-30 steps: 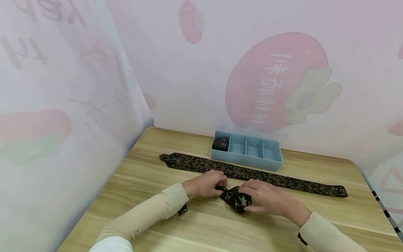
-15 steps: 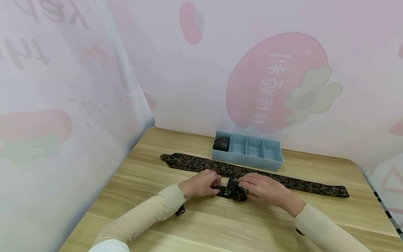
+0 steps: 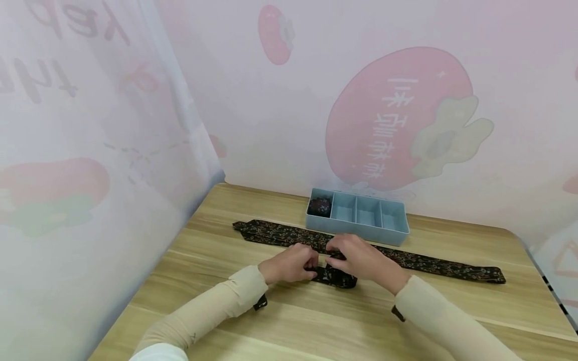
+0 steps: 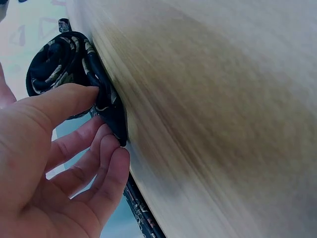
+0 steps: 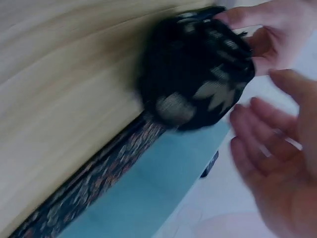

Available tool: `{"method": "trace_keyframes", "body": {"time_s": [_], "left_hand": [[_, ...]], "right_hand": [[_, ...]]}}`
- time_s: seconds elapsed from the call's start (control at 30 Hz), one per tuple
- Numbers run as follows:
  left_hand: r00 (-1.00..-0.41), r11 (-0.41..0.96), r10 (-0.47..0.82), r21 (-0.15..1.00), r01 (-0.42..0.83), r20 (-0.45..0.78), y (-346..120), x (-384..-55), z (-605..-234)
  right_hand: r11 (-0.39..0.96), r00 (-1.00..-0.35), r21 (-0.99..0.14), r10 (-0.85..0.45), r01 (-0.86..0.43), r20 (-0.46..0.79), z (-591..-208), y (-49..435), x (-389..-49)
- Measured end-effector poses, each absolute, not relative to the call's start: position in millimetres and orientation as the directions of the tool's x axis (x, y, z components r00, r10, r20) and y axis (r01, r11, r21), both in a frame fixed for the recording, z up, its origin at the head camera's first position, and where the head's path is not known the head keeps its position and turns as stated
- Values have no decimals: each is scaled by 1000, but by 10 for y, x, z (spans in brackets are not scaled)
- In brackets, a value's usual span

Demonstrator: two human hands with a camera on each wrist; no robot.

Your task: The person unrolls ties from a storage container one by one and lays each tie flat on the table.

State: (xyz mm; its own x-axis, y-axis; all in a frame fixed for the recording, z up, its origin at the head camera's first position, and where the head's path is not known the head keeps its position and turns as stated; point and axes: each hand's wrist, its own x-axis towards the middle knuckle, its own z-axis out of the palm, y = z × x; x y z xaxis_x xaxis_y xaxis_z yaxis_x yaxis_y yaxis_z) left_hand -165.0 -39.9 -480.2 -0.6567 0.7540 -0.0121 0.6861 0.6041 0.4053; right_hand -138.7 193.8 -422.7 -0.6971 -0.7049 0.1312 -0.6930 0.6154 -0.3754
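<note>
Fingers (image 4: 115,171) of the left hand (image 3: 290,264): pinched with the thumb on the loose, tapering end of a dark cloth roll (image 3: 341,279), thumb on one side, fingertips on the other. Right hand (image 3: 365,259): fingers gently bent, thumb standing apart from them, a clear gap between, grasping nothing. It is close beside the roll; contact cannot be told.

Roll: pale leaf pattern, coil visible from the left wrist; sits around the middle of the table (image 3: 289,328), between the hands, on the near side of a flat tie (image 3: 456,267). Flat tie stretches crosswise, pointed end towards the table's left edge, other end near the right edge.

Behind it, by the far edge, right of the far left corner: blue box (image 3: 356,230), four compartments in a row. Dark bundle (image 3: 320,206) in the leftmost. Beige sleeves (image 3: 209,306) on both forearms.
</note>
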Motion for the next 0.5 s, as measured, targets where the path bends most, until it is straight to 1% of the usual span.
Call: {"method": "trace_keyframes", "body": {"time_s": [0.07, 0.17, 0.23, 0.33, 0.5], "left_hand": [[-661, 607, 750, 406, 683, -10, -391, -1649, -4801], [-673, 617, 739, 414, 669, -13, -386, -1643, -4796], [-681, 621, 732, 421, 661, -12, -390, -1642, -4803], [-687, 625, 727, 422, 657, -8, -399, -1639, -4800], [-688, 625, 726, 419, 659, -1, -417, -1633, -4777]], "right_hand": [[647, -727, -396, -682, -651, 81, -4232, 1871, -1429], [672, -743, -410, -669, -617, 20, -4272, 1820, -1467], [672, -740, -411, -673, -616, 9, -4301, 1807, -1469], [655, -724, -406, -689, -637, 23, -4323, 1809, -1441], [639, -696, -354, -716, -683, 49, -4299, 1900, -1347]]}}
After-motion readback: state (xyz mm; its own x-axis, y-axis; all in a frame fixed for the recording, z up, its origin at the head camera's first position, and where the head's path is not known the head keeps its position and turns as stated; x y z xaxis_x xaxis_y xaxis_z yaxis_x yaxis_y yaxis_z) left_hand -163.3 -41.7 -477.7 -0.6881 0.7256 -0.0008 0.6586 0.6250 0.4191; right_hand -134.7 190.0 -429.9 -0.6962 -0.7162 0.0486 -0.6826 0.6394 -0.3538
